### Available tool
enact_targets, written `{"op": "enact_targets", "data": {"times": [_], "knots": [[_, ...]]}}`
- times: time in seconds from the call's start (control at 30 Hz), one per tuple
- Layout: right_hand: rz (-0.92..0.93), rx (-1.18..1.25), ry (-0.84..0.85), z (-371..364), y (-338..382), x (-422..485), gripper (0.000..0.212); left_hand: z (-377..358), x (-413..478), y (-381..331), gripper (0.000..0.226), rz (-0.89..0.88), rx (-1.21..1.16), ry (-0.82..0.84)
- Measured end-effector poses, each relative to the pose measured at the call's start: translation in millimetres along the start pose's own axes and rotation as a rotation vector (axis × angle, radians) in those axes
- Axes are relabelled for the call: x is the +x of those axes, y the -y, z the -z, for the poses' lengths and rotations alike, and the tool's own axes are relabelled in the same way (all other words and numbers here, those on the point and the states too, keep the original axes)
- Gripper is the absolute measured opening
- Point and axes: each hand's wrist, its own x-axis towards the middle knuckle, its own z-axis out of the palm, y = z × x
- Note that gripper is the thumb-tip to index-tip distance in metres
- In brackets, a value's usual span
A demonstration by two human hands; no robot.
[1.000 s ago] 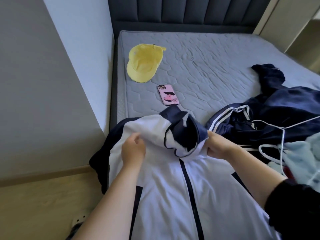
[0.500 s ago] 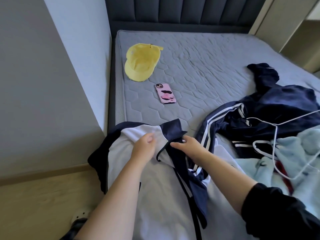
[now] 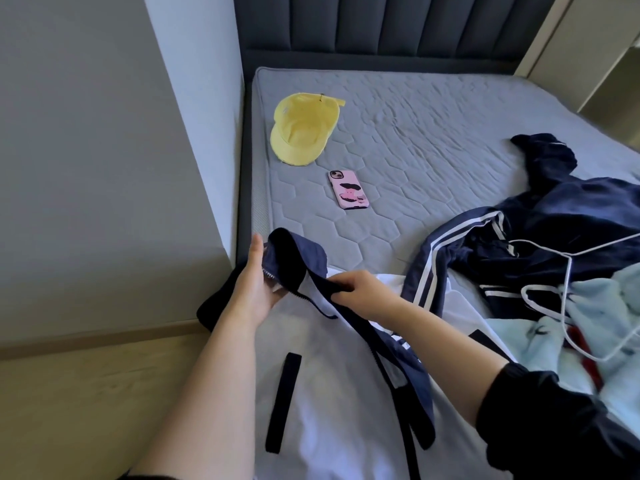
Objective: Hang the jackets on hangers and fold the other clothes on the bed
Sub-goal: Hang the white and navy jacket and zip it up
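A white jacket with navy trim (image 3: 332, 386) lies at the near edge of the bed (image 3: 433, 133), its front open. My left hand (image 3: 256, 285) is under the navy collar, palm up, fingers straight. My right hand (image 3: 360, 289) pinches the navy zipper edge just right of the collar. A white wire hanger (image 3: 568, 289) lies to the right on a dark navy striped jacket (image 3: 554, 237) and a light blue garment (image 3: 602, 323).
A yellow cap (image 3: 301, 129) and a pink phone (image 3: 348, 188) lie on the grey mattress beyond the jacket. A grey wall (image 3: 104, 168) and wooden ledge (image 3: 86, 393) border the bed on the left. The dark headboard (image 3: 381, 29) is at the far end.
The jacket front has been opened: my right hand pulled the zipper edge rightward, and my left hand moved left and turned palm up under the collar.
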Motion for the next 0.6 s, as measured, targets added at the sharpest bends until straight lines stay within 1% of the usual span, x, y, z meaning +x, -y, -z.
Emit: {"op": "enact_targets", "data": {"times": [0.07,0.1,0.13,0.2,0.23,0.27,0.3,0.37,0.4,0.43,0.5,0.53,0.6], "knots": [[-0.028,-0.044,0.015,-0.8,-0.3,-2.4,0.022,4.4,-5.8,-0.8,0.037,-0.102,0.088,0.007],[-0.039,-0.067,0.020,-1.4,-0.5,-3.8,0.019,6.0,-8.1,-1.1,0.030,-0.177,0.156,-0.016],[-0.044,-0.086,0.022,-1.7,-0.7,-5.0,0.020,7.3,-8.3,-1.4,0.038,-0.248,0.231,-0.051],[-0.045,-0.125,0.028,-0.4,-0.1,-7.2,0.022,8.4,-10.2,-5.1,0.062,-0.361,0.427,-0.134],[-0.050,-0.142,0.037,1.5,0.7,-8.4,0.020,8.2,-10.5,-7.0,0.068,-0.412,0.554,-0.151],[-0.053,-0.152,0.048,3.8,1.2,-9.3,0.018,6.8,-12.1,-8.5,0.068,-0.466,0.693,-0.146],[-0.057,-0.153,0.057,6.7,1.6,-10.1,0.020,5.6,-12.7,-8.7,0.062,-0.515,0.814,-0.132],[-0.078,-0.114,0.056,13.3,2.3,-12.3,0.024,1.5,-15.4,-9.3,0.034,-0.570,0.940,-0.115],[-0.090,-0.085,0.047,16.8,2.8,-13.0,0.025,0.1,-16.9,-9.8,0.020,-0.573,0.955,-0.104],[-0.101,-0.053,0.036,20.6,3.2,-13.6,0.026,-0.3,-17.6,-10.8,0.016,-0.569,0.963,-0.090],[-0.126,0.060,0.025,29.6,3.4,-14.0,0.023,2.0,-19.5,-14.4,0.021,-0.523,0.952,-0.049],[-0.143,0.147,0.026,34.7,3.0,-13.9,0.021,4.5,-20.1,-16.8,0.022,-0.479,0.906,-0.035],[-0.175,0.315,0.022,45.1,1.4,-13.9,0.017,10.2,-21.3,-20.2,0.023,-0.360,0.730,-0.027]]}}
